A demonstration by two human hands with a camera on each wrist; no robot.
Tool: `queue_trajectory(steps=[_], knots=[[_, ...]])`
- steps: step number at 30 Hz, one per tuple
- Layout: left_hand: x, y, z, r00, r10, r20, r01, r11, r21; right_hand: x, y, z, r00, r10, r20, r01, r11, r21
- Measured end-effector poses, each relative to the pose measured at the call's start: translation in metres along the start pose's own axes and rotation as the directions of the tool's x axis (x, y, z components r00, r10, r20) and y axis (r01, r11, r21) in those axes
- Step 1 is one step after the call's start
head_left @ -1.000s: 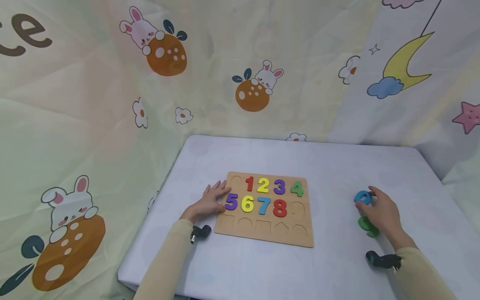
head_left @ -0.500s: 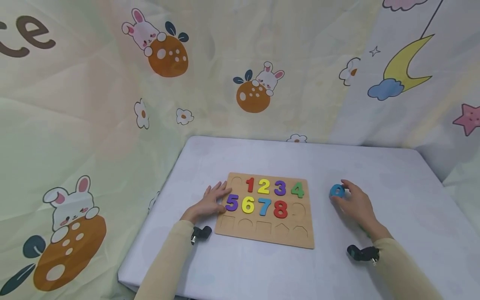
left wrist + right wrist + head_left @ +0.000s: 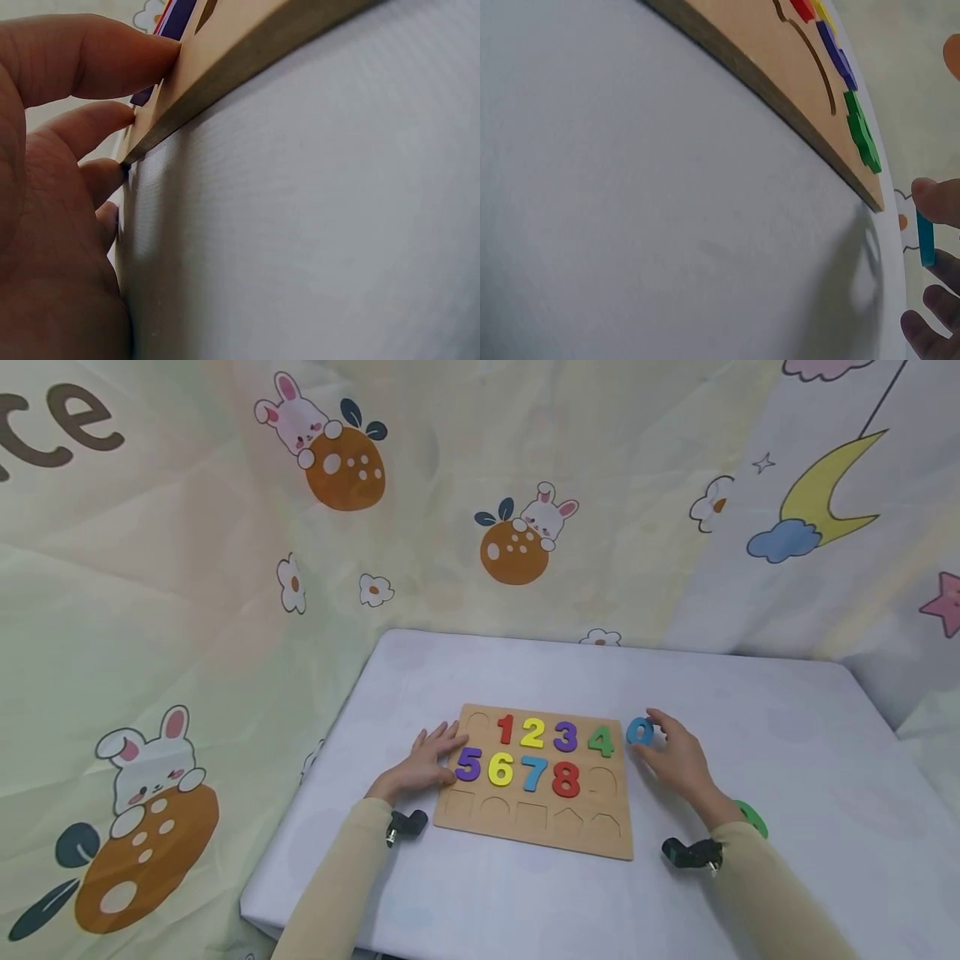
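Note:
My right hand (image 3: 678, 767) pinches a blue number 0 (image 3: 640, 732) between thumb and fingers, above the table just off the board's upper right corner. In the right wrist view this blue piece (image 3: 925, 238) shows edge-on, raised over its shadow. The wooden puzzle board (image 3: 618, 835) carries coloured numbers 1 to 8; its upper left, middle-row right and bottom-row recesses hold no piece. My left hand (image 3: 420, 767) rests at the board's left edge with fingers spread. Its thumb (image 3: 112, 56) touches the board's top face near the purple 5 (image 3: 468, 765).
A green piece (image 3: 752, 818) lies on the table, partly hidden behind the right forearm. The white-covered table (image 3: 540, 910) meets a printed cloth backdrop (image 3: 427, 460) at the back and left.
My right hand has carried the blue 0 leftward from the table's right side to beside the board, leaving the green piece behind. The left hand has stayed at the board's edge.

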State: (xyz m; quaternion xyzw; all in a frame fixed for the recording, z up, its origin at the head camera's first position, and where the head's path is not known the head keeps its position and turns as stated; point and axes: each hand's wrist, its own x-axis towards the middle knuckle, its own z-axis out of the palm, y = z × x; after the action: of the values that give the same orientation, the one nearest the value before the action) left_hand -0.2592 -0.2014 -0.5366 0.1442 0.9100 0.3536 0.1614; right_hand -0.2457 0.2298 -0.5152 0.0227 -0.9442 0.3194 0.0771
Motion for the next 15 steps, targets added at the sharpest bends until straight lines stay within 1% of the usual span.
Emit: queue_trajectory(steps=[3, 7, 15], knots=[[0.0, 0.0, 0.0, 1.0, -0.004, -0.002, 0.004, 1.0, 0.001, 0.004, -0.01, 0.009, 1.0, 0.0, 0.006, -0.001, 1.0, 0.018], [-0.001, -0.001, 0.001, 1.0, -0.005, -0.003, 0.005, 1.0, -0.002, 0.01, -0.022, 0.015, 1.0, -0.014, 0.005, 0.014, 0.999, 0.048], [0.001, -0.001, 0.0, 1.0, -0.006, 0.003, 0.006, 1.0, -0.02, 0.019, -0.036, 0.026, 0.999, -0.034, 0.036, 0.03, 0.996, 0.087]])
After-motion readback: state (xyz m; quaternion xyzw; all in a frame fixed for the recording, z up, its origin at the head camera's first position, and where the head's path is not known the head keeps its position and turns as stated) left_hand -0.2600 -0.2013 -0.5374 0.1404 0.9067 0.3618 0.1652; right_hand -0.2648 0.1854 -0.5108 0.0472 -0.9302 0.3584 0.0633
